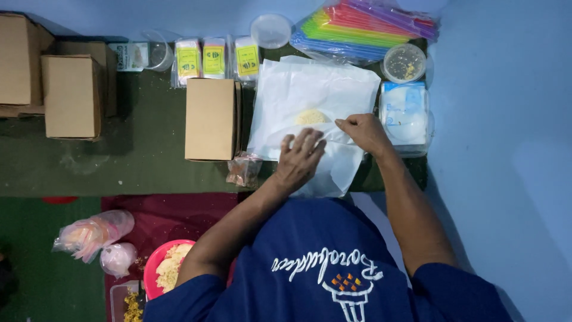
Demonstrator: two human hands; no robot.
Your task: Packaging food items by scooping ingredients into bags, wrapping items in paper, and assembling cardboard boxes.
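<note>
While the left hand (301,158) lies flat, fingers released, on the white paper (310,89); right hand (364,132) pinches its fold | yellow food (311,117) sits mid-paper, half wrapped | box (210,119) left of paper | wrapping unfinished

Green mat (137,161) under boxes (210,118), paper (310,89)

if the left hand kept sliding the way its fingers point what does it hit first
Probably the yellowish crumb heap on the white paper, just beyond the left hand; depth is hard to judge from overhead.
</note>
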